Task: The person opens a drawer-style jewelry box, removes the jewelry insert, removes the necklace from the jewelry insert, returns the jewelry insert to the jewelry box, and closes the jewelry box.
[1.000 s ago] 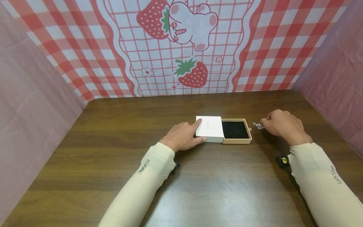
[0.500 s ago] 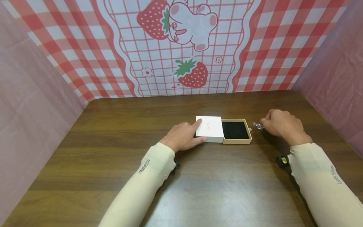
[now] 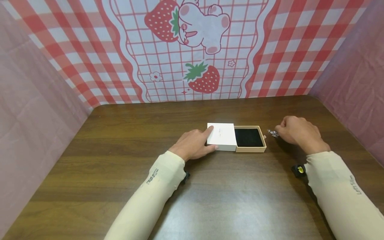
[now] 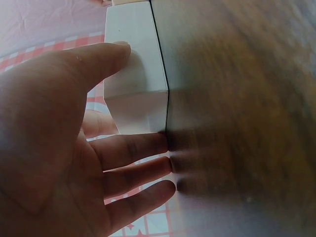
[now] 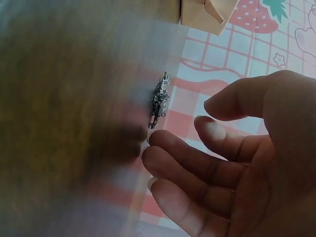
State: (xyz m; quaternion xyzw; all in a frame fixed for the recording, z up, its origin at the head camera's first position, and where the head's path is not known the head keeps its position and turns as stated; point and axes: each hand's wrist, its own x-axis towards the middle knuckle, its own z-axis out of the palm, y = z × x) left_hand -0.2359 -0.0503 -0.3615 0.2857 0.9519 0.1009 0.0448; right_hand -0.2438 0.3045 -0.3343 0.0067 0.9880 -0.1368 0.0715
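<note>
A small white jewelry box [image 3: 221, 135] lies on the table with its tan drawer [image 3: 250, 149] slid out to the right. Black padding [image 3: 248, 137] lines the drawer. My left hand [image 3: 192, 144] holds the box's white sleeve at its left end, thumb along the near side and index finger over the top. In the left wrist view the other fingers rest on the table beyond the box end. A small heap of silver chain [image 5: 160, 101] lies just right of the drawer. Beside it my right hand [image 3: 300, 132] rests, fingers loosely bent and holding nothing, fingertips on the table near the chain.
The brown wooden table [image 3: 120, 133] meets a red-checked strawberry cloth [image 3: 198, 50] at the back. Pink cloth [image 3: 354, 76] hangs along both sides. A small pull tab [image 3: 264, 136] sticks out of the drawer's right end, toward the chain.
</note>
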